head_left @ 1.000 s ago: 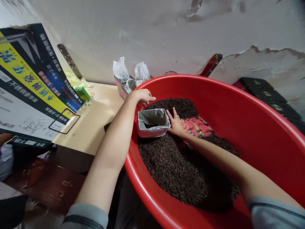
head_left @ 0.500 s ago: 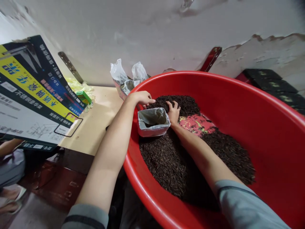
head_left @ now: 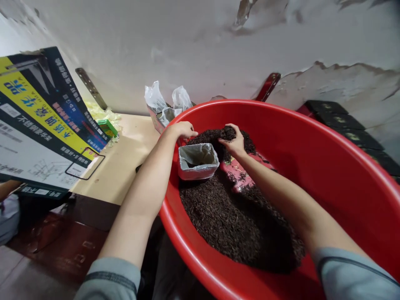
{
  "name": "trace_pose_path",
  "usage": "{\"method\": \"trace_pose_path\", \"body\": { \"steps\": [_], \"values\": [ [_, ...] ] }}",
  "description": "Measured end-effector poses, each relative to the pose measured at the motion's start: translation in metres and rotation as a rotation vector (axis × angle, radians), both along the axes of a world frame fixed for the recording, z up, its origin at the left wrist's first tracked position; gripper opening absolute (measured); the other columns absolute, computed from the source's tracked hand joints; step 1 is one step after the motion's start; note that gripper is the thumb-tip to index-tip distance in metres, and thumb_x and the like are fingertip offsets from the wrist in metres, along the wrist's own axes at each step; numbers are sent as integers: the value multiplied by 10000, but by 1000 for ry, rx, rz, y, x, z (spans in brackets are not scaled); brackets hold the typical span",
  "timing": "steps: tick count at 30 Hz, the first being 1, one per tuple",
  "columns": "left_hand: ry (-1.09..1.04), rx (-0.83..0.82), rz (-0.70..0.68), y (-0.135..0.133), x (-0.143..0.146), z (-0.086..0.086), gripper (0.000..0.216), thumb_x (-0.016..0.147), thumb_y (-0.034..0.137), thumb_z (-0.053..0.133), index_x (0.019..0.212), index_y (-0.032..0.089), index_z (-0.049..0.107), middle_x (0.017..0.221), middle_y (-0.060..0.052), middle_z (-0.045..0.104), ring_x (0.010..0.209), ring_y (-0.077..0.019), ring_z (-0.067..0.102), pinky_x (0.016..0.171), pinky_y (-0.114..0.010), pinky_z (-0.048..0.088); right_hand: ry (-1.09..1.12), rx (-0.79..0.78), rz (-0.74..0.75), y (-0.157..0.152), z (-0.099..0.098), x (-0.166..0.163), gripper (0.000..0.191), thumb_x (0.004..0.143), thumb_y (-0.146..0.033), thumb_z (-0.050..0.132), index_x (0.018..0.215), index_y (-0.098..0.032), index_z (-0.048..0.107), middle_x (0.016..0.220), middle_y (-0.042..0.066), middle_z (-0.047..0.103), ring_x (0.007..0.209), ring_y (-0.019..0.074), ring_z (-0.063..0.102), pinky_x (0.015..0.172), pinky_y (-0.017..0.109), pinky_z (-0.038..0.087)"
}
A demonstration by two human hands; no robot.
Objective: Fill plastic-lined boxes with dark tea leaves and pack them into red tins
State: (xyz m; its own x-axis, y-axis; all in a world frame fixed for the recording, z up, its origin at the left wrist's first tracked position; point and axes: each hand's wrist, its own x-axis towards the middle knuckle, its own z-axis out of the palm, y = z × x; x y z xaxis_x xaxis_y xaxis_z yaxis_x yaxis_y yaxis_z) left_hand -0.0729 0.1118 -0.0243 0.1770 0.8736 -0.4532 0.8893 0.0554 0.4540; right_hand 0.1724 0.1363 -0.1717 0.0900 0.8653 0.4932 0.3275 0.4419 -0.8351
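Note:
My right hand (head_left: 235, 141) is cupped around a clump of dark, loose tea leaves (head_left: 228, 133), raised above the far pile in the red tub (head_left: 296, 129). My left hand (head_left: 186, 130) is at the tub's left side, just beyond the far left corner of a small rectangular container (head_left: 198, 173). Its fingers are bent and close together; whatever they may hold is hidden. The container has a clear plastic liner and stands upright on the leaves, its mouth upward. Inside, something dark shows low down. More tea leaves (head_left: 225, 216) cover the near part of the tub floor.
Left of the tub is a pale wooden board (head_left: 131, 133) with a green box (head_left: 108, 127). A bag-lined box (head_left: 156, 116) stands behind the rim. A large printed carton (head_left: 46, 121) leans at left. Dark boxes (head_left: 343, 121) are stacked at right. Part of another person (head_left: 9, 212) shows lower left.
My right hand has turned and lifted from the far pile with a clump of tea leaves in it. My left hand stays beside the container. The view has shifted slightly.

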Motion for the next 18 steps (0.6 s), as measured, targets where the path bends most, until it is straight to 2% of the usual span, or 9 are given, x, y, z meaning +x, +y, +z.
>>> {"method": "trace_pose_path", "body": {
  "steps": [4,7,10,13,18],
  "values": [
    [-41,-3,11,2,-2,-1,387,1031,349,575,1353,147,641,1257,-142,732,932,-211,769,751,-279,608,142,-56,170,-21,49,-8,693,526,-331,899,1150,-248,609,1024,15,657,955,241,636,979,468,539],
    [-63,-13,16,3,-5,0,404,1042,351,555,1384,144,619,1278,-151,725,980,-223,769,774,-288,617,222,-137,317,-50,84,-24,730,520,-311,924,1175,-278,602,1046,7,670,982,247,647,968,482,559],
    [-123,-33,7,2,-8,0,412,1059,329,520,1417,136,586,1330,-166,699,1028,-225,761,793,-296,625,234,-207,445,-79,110,-41,730,543,-318,932,1199,-290,613,1103,11,695,1031,253,662,967,474,569],
    [-195,-22,1,-1,-10,1,406,1071,294,481,1432,131,567,1366,-160,682,1073,-213,747,825,-282,622,100,-246,542,-97,124,-54,696,561,-335,929,1191,-254,646,1138,23,722,1087,261,674,1021,472,543],
    [-213,-12,4,-8,-11,6,402,1057,279,510,1420,121,580,1357,-151,691,1059,-201,743,851,-266,607,-209,-231,644,-99,130,-64,639,583,-338,912,1169,-196,703,1092,44,762,1037,256,708,1016,469,535]
  ]
}}
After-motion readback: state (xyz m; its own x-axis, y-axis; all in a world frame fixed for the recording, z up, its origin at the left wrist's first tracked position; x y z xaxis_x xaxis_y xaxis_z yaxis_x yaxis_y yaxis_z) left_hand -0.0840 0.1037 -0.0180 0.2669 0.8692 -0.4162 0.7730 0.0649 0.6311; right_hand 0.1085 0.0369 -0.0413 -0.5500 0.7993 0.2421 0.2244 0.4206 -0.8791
